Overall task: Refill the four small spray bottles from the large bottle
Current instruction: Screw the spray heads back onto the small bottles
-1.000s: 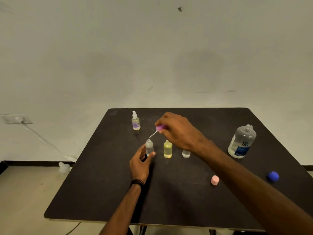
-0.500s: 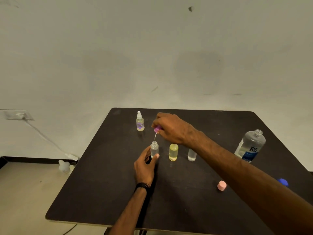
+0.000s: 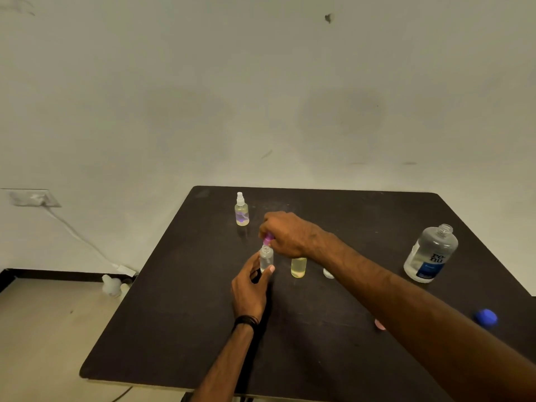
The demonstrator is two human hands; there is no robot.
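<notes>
The dark surface (image 3: 333, 329) fills the lower right of the frame. The large bottle (image 3: 431, 253) stands uncapped at right. Mid-frame, the right hand (image 3: 287, 233) pinches a purple spray top (image 3: 268, 238) just over a clear small bottle (image 3: 266, 259), which the left hand (image 3: 251, 288) grips. Right of it stands a yellow bottle (image 3: 298, 267); a capped one (image 3: 241, 210) stands above. A blue cap (image 3: 486, 317) lies at far right, blurred.
</notes>
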